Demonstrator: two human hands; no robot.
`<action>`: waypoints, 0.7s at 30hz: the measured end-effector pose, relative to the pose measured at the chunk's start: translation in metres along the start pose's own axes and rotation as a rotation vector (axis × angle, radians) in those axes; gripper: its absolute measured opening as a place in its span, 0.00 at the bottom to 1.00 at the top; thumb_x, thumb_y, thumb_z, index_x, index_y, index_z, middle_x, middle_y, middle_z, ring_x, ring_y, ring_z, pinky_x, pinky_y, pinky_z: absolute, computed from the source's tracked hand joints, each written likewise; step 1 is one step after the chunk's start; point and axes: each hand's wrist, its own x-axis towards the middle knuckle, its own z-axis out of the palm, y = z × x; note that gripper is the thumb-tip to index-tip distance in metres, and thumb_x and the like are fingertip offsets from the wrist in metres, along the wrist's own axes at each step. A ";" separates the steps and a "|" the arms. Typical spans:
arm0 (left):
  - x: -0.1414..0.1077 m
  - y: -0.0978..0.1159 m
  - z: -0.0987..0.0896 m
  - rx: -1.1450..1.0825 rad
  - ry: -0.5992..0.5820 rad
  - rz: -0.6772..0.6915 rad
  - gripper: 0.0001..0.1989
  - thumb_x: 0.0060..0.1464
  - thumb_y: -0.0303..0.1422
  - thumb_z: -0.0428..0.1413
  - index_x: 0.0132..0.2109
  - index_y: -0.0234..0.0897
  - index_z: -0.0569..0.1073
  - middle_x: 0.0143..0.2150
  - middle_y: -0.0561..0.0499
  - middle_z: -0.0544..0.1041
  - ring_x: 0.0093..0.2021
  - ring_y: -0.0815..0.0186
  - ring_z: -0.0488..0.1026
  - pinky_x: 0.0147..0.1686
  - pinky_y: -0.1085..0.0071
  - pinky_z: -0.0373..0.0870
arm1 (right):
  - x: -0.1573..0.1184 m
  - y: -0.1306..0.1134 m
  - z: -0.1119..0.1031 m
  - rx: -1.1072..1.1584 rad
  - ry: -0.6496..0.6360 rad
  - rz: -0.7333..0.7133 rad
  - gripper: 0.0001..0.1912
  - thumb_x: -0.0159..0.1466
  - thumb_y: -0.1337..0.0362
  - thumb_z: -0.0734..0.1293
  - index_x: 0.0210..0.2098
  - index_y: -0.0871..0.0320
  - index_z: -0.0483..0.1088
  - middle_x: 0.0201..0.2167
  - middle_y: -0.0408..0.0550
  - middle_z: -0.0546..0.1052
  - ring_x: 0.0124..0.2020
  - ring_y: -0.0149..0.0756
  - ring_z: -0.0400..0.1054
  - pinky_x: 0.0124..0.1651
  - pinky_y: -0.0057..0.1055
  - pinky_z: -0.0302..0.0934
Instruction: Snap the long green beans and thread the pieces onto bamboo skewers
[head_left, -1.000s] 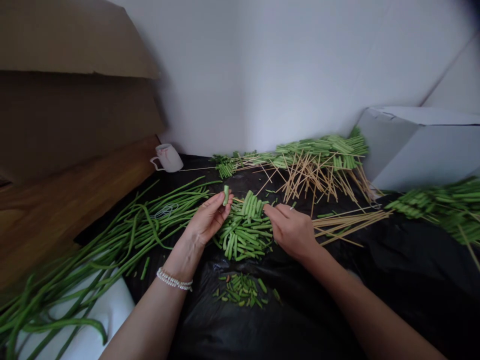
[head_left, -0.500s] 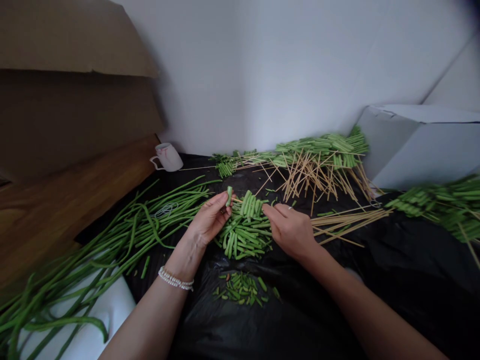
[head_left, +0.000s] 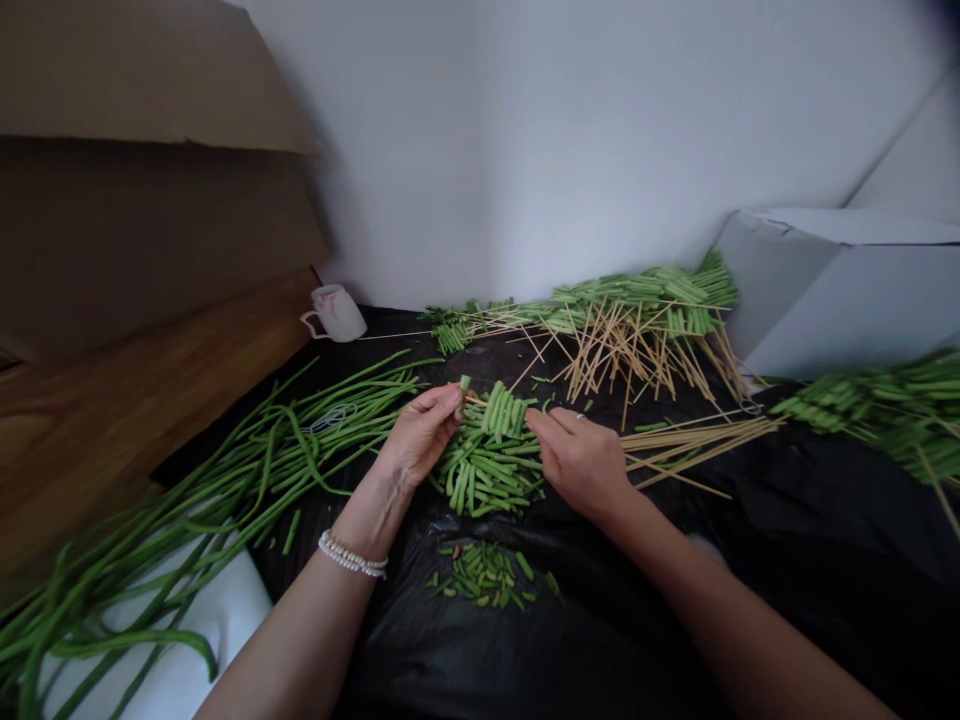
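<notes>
Between thumb and fingers, my left hand pinches a short piece of green bean at the tip of a wooden skewer. My right hand is closed around that skewer, just right of a row of bean pieces threaded side by side on it; the hand hides most of the stick. Under both hands lies a pile of cut bean pieces. Nearer to me is a small heap of bean trimmings.
Long uncut beans spread over the left side, partly on a white surface. Bare skewers lie to the right. Filled skewers are stacked against the wall, more at far right. A mug and a white box stand behind.
The bean piece in my left hand has sunk lower between the fingers and now shows less. My right hand has hardly moved.
</notes>
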 end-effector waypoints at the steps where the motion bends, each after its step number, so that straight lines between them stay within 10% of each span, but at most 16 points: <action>1: 0.000 -0.001 0.000 0.027 0.001 0.021 0.13 0.35 0.29 0.72 0.32 0.34 0.81 0.31 0.51 0.81 0.32 0.73 0.74 0.32 0.78 0.69 | 0.000 0.000 0.000 -0.001 -0.005 0.006 0.15 0.64 0.72 0.58 0.41 0.59 0.76 0.26 0.46 0.74 0.27 0.32 0.62 0.30 0.30 0.51; 21: -0.001 -0.002 -0.001 0.116 -0.014 0.024 0.15 0.34 0.34 0.73 0.31 0.32 0.81 0.30 0.50 0.80 0.29 0.74 0.72 0.31 0.78 0.69 | -0.001 0.001 0.000 -0.055 0.056 -0.035 0.16 0.65 0.74 0.58 0.42 0.62 0.76 0.25 0.46 0.73 0.27 0.33 0.63 0.30 0.31 0.51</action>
